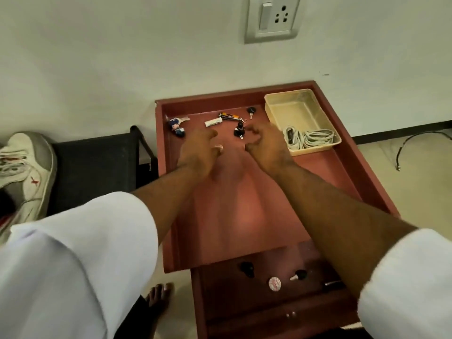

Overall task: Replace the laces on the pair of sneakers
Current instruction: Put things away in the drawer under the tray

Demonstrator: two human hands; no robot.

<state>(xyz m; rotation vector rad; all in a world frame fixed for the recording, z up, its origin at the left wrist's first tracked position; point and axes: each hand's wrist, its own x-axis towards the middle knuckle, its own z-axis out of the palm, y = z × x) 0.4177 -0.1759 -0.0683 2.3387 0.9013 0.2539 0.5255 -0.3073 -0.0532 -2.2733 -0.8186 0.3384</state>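
My hands, left (199,149) and right (265,149), hover loosely curled and empty above the red-brown wooden desk (244,216); the white-and-grey laced sneaker (23,172) lies far left, nearer my left hand.

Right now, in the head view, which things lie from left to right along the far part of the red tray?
Doll keychain → white tube → multi-tool → black-headed key → cream plastic basket holding coiled white cables.

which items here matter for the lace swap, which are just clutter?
Job:
white and grey laced sneaker on the left
left hand and right hand, over the red tray, gripping nothing visible

Clutter:
cream plastic tub with coiled white cables
black keys
blue doll keychain
white tube
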